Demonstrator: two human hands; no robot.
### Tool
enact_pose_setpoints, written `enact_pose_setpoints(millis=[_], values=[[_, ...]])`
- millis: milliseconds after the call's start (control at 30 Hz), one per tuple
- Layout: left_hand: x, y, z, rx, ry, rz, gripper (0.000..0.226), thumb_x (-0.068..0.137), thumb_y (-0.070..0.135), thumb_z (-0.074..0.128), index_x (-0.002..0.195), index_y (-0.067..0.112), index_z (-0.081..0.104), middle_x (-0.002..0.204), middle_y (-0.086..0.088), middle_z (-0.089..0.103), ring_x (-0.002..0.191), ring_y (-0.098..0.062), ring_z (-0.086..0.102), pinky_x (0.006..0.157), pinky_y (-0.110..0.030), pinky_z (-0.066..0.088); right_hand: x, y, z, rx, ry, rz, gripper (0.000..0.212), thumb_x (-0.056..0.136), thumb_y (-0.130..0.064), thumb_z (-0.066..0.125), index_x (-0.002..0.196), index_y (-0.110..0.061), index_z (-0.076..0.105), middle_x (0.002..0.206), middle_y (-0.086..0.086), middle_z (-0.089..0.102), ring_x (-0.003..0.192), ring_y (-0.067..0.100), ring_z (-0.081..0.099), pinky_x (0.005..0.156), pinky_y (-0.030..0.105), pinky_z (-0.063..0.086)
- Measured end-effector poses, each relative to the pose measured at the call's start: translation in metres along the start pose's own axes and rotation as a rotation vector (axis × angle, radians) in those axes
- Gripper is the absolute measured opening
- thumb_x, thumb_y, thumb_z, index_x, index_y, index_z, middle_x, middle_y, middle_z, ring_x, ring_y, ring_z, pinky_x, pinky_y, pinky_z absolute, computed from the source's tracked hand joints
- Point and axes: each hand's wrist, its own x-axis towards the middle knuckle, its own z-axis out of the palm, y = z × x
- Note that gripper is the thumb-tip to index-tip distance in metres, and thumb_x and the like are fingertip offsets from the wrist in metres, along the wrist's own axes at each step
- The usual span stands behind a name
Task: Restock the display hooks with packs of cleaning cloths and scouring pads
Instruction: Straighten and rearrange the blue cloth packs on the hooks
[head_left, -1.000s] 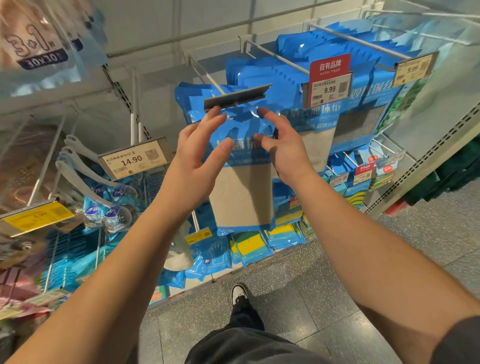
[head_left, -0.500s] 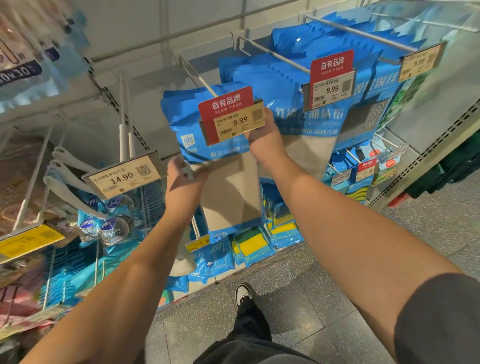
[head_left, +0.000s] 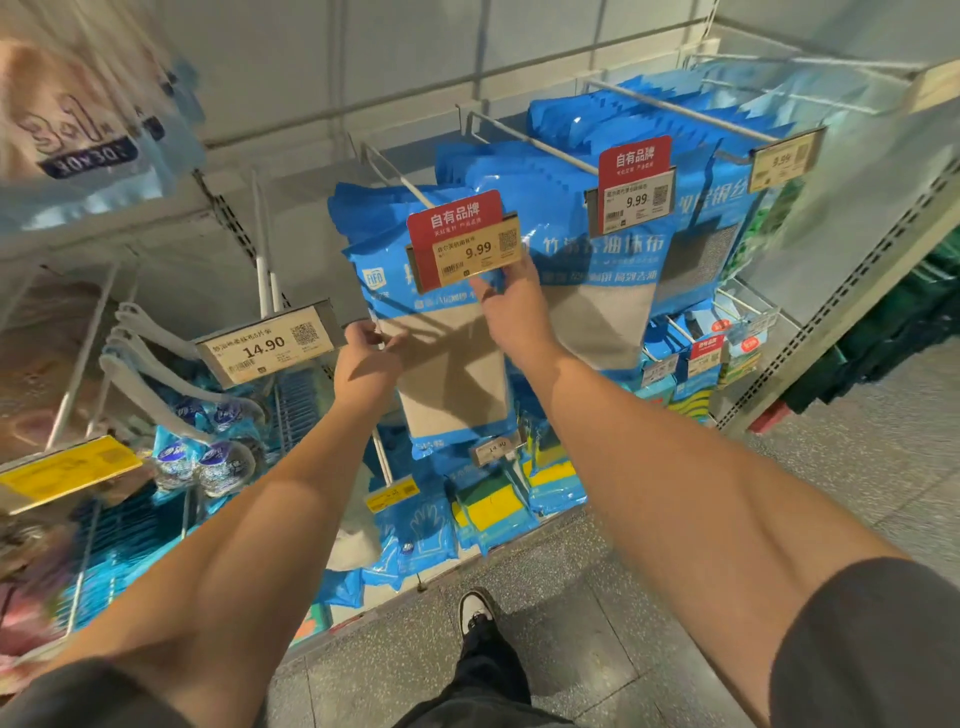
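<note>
Blue packs of grey cleaning cloths (head_left: 447, 364) hang in a stack on a display hook (head_left: 395, 171), behind a red and gold 9.99 price tag (head_left: 462, 241). My left hand (head_left: 366, 358) grips the left edge of the front pack at its middle. My right hand (head_left: 511, 306) reaches up under the price tag, fingers on the pack's upper right part just below the tag. A second, fuller hook (head_left: 530, 137) of blue cloth packs (head_left: 592, 249) hangs to the right.
A 14.90 price tag (head_left: 270, 343) sticks out at left over hanging brushes (head_left: 156, 374). Yellow-green scouring pad packs (head_left: 493, 509) and glove packs (head_left: 421, 535) hang low. Further right hangs another 9.99 tag (head_left: 636, 187). My shoe (head_left: 475, 608) stands on the grey floor.
The price tag flipped down from horizontal to face me. My left hand dropped from the pack's top to its left edge, and my right hand moved under the tag.
</note>
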Motion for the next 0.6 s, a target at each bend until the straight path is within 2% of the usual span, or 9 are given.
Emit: enact_pose_setpoints(millis=[33,67,133,167,267,367,467,533,600], values=[[-0.005,0.0,-0.002,-0.003,-0.008,-0.002,0.048,0.095,0.04,0.067,0.131,0.013,0.048,0.122,-0.004,0.06,0.092,-0.021,0.057,0.072,-0.032,0.044,-0.011,0.003,-0.005,-0.026,-0.015,-0.015,0.047,0.098,-0.015,0.058,0.142,-0.023,0.046,0.146,0.002,0.043,0.131,0.015,0.048,0.112,0.031,0.04],[-0.014,-0.002,-0.005,0.0,-0.015,-0.009,0.05,0.094,0.039,0.068,0.132,0.013,0.047,0.119,-0.003,0.058,0.09,-0.019,0.056,0.069,-0.029,0.043,-0.024,0.005,-0.012,-0.047,-0.03,-0.019,0.048,0.099,-0.019,0.057,0.145,-0.023,0.044,0.149,0.002,0.038,0.135,0.017,0.043,0.114,0.036,0.037],[-0.035,-0.007,-0.012,0.03,-0.028,-0.002,0.053,0.095,0.036,0.066,0.137,0.011,0.045,0.109,-0.004,0.057,0.083,-0.018,0.056,0.062,-0.028,0.04,-0.049,0.013,-0.028,-0.051,-0.05,0.033,0.048,0.1,-0.021,0.056,0.147,-0.021,0.043,0.151,0.002,0.036,0.137,0.016,0.041,0.112,0.034,0.038],[-0.047,-0.012,-0.016,0.071,-0.034,0.02,0.053,0.097,0.034,0.063,0.14,0.008,0.044,0.11,-0.005,0.059,0.086,-0.021,0.058,0.065,-0.03,0.042,-0.062,0.017,-0.035,-0.053,-0.06,0.063,0.046,0.1,-0.019,0.056,0.145,-0.02,0.044,0.15,0.004,0.039,0.136,0.016,0.042,0.109,0.031,0.039],[-0.097,-0.032,-0.029,0.149,-0.039,0.069,0.049,0.099,0.032,0.057,0.139,0.004,0.05,0.127,-0.012,0.06,0.112,-0.029,0.058,0.089,-0.035,0.044,-0.103,0.028,-0.049,-0.176,-0.09,0.06,0.037,0.099,-0.013,0.057,0.136,-0.012,0.053,0.139,0.01,0.049,0.122,0.022,0.054,0.089,0.021,0.041],[-0.157,-0.056,-0.049,0.156,-0.074,0.058,0.04,0.099,0.036,0.056,0.131,0.012,0.058,0.12,-0.007,0.064,0.106,-0.027,0.06,0.082,-0.034,0.045,-0.145,0.027,-0.052,-0.21,-0.206,0.109,0.035,0.098,-0.017,0.058,0.133,-0.013,0.055,0.133,0.011,0.055,0.108,0.021,0.059,0.082,0.024,0.042],[-0.207,-0.078,-0.083,0.212,-0.104,0.039,0.03,0.097,0.035,0.058,0.12,0.016,0.063,0.115,-0.008,0.069,0.1,-0.029,0.065,0.086,-0.037,0.053,-0.192,0.005,-0.045,-0.307,-0.329,0.105,0.037,0.099,-0.026,0.058,0.135,-0.018,0.055,0.13,0.004,0.058,0.106,0.018,0.058,0.084,0.029,0.042],[-0.235,-0.088,-0.11,0.242,-0.09,0.037,0.028,0.098,0.034,0.059,0.12,0.017,0.063,0.115,-0.005,0.069,0.099,-0.026,0.065,0.081,-0.034,0.051,-0.221,-0.015,-0.032,-0.364,-0.399,0.059,0.04,0.098,-0.025,0.058,0.137,-0.016,0.055,0.135,0.003,0.056,0.111,0.019,0.058,0.085,0.026,0.04],[-0.26,-0.097,-0.139,0.252,-0.054,0.056,0.027,0.099,0.031,0.059,0.122,0.018,0.062,0.117,-0.002,0.068,0.094,-0.023,0.063,0.077,-0.032,0.048,-0.252,-0.037,-0.013,-0.422,-0.462,-0.001,0.042,0.098,-0.023,0.059,0.139,-0.013,0.053,0.136,0.004,0.055,0.107,0.018,0.058,0.077,0.019,0.037]])
